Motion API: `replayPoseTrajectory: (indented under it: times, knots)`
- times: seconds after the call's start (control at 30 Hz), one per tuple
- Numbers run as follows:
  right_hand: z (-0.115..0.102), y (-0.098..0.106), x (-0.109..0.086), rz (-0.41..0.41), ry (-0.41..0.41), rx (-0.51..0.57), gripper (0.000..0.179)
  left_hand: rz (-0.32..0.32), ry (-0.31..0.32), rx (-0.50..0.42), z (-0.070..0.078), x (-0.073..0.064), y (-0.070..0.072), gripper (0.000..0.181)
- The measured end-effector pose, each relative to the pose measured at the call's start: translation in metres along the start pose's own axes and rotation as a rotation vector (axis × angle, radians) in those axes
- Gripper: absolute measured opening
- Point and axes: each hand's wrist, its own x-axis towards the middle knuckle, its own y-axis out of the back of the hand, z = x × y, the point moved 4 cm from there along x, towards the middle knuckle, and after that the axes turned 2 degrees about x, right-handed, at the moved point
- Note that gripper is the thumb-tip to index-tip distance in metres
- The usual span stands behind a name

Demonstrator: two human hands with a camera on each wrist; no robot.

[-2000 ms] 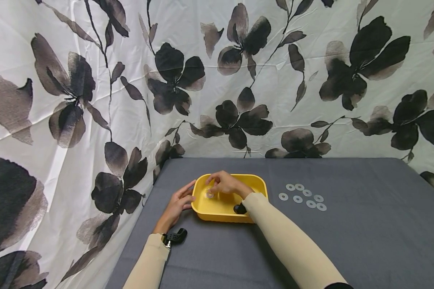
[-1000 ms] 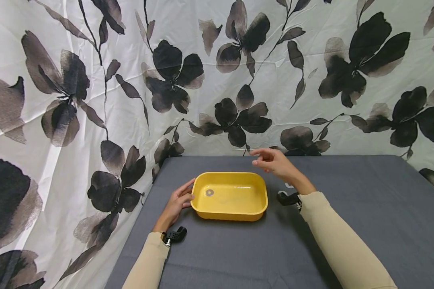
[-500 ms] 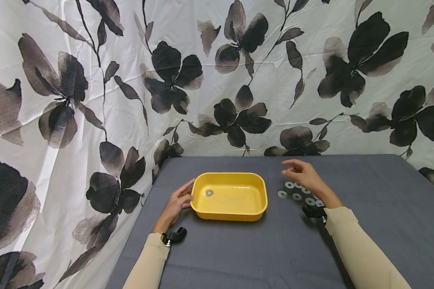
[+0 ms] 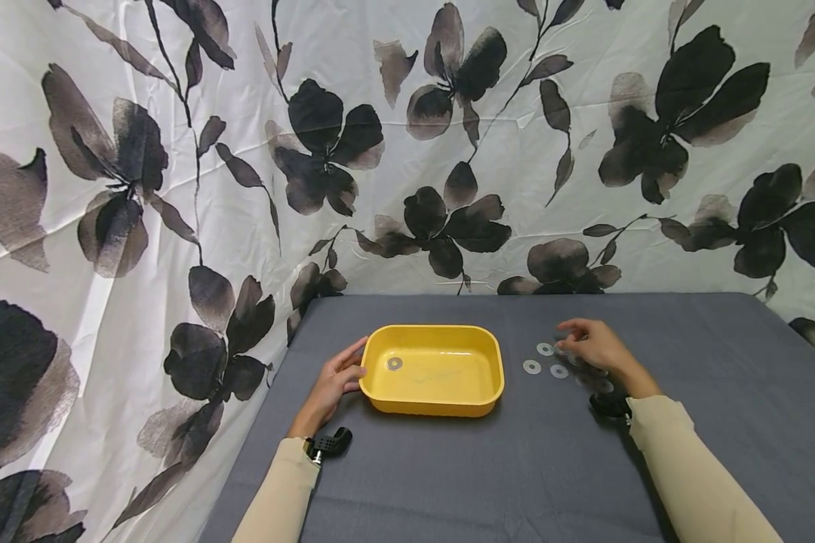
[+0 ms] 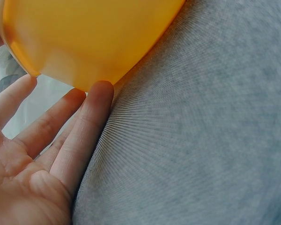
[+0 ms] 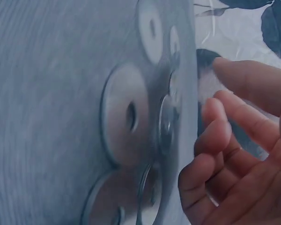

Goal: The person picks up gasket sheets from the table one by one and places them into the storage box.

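Note:
A yellow rectangular tray [image 4: 441, 381] stands on the grey cloth with one flat metal washer [image 4: 390, 364] lying near its left end. My left hand [image 4: 329, 381] rests against the tray's left side; in the left wrist view its straight fingertips touch the yellow wall [image 5: 89, 42]. To the right of the tray, my right hand [image 4: 599, 345] hovers over a loose group of several washers [image 4: 527, 367], partly hiding them. In the right wrist view, its fingers are loosely bent, the thumb stands apart, and nothing is between them, beside a large-looking washer [image 6: 117, 122] on the cloth.
The grey-covered table [image 4: 407, 475] ends at a white curtain [image 4: 380, 241] with dark flowers hanging behind it. A black wrist camera [image 4: 333, 443] sits on the left wrist, and another black camera [image 4: 610, 405] hangs under the right wrist.
My right hand has left the tray, where the washer now lies, and moved right, then down over the loose washers. The left hand has stayed at the tray's left side.

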Motion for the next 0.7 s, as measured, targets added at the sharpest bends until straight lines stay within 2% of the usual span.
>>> replayPoseTrajectory:
  times: [0.23,0.43,0.7]
  knots:
    - [0.015,0.001,0.001,-0.022,-0.020,-0.080,0.040,-0.003,0.000,-0.001,0.000,0.000,0.000,0.062]
    - [0.016,-0.001,0.002,-0.014,-0.020,-0.127,0.039,0.003,0.006,0.001,0.000,-0.001,-0.001,0.062]
    - [0.015,-0.001,0.001,0.003,-0.075,-0.170,0.033,0.001,0.004,0.001,0.001,-0.001,-0.001,0.062]
